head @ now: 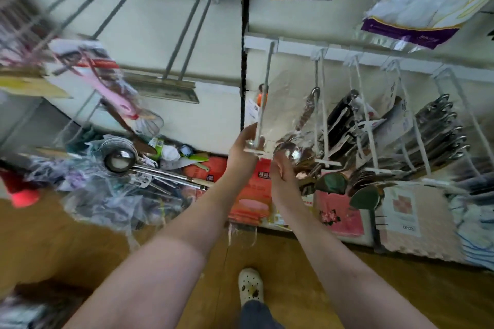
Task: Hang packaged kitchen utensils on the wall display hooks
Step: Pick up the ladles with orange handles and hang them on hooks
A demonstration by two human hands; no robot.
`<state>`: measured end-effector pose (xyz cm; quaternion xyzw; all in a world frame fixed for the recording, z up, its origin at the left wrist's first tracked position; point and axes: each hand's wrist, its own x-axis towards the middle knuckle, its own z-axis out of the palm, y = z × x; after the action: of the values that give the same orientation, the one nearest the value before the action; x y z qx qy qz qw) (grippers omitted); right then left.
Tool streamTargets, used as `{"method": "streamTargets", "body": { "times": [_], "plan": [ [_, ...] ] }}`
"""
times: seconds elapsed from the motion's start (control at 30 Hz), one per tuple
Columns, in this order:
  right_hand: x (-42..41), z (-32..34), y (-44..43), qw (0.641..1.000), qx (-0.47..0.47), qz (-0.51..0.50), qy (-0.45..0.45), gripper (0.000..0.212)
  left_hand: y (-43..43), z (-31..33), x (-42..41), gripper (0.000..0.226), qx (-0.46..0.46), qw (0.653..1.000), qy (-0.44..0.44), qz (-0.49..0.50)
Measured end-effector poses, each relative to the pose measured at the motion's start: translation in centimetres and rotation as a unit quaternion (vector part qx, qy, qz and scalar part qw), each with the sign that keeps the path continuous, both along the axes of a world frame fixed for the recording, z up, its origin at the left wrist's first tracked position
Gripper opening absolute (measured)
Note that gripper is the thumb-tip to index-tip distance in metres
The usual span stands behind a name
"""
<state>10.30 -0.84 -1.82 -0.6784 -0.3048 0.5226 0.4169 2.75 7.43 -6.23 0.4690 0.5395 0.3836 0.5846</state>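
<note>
A steel ladle in a clear plastic sleeve (288,153) hangs at the front end of a white wall hook (263,104). My left hand (242,153) grips the top of the sleeve at the hook's tip. My right hand (283,179) holds the sleeve just below the ladle's bowl. Several more packaged ladles and utensils (128,160) lie in a pile on the floor to the left. Neighbouring hooks on the right carry dark-handled utensils (433,131).
Bare grey double hooks (187,35) stick out of the wall panel at upper left. Red and pink packets (251,195) lean against the wall base below the hooks. Bagged goods (422,8) hang at upper right. My shoe (250,286) stands on the wooden floor.
</note>
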Motion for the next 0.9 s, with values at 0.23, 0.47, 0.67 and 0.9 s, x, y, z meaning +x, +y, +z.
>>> {"method": "streamTargets", "body": {
  "times": [0.23, 0.47, 0.67, 0.9],
  "plan": [
    [-11.2, 1.3, -1.2, 0.994, 0.051, 0.094, 0.001, 0.041, -4.6, 3.6, -14.2, 0.027, -0.008, 0.993, 0.056, 0.104],
    [-27.1, 5.1, -4.3, 0.973, 0.106, 0.205, 0.0, 0.035, -11.9, 7.9, -31.7, 0.017, 0.008, 0.967, 0.064, 0.247],
    [-40.4, 8.3, -9.5, 0.927, 0.146, 0.346, 0.002, 0.035, -21.6, 10.7, -46.0, 0.011, 0.014, 0.916, 0.051, 0.397],
    [-52.5, 10.1, -15.5, 0.869, 0.189, 0.457, 0.024, 0.028, -32.0, 12.0, -56.4, 0.015, -0.001, 0.858, 0.024, 0.513]
  ]
}}
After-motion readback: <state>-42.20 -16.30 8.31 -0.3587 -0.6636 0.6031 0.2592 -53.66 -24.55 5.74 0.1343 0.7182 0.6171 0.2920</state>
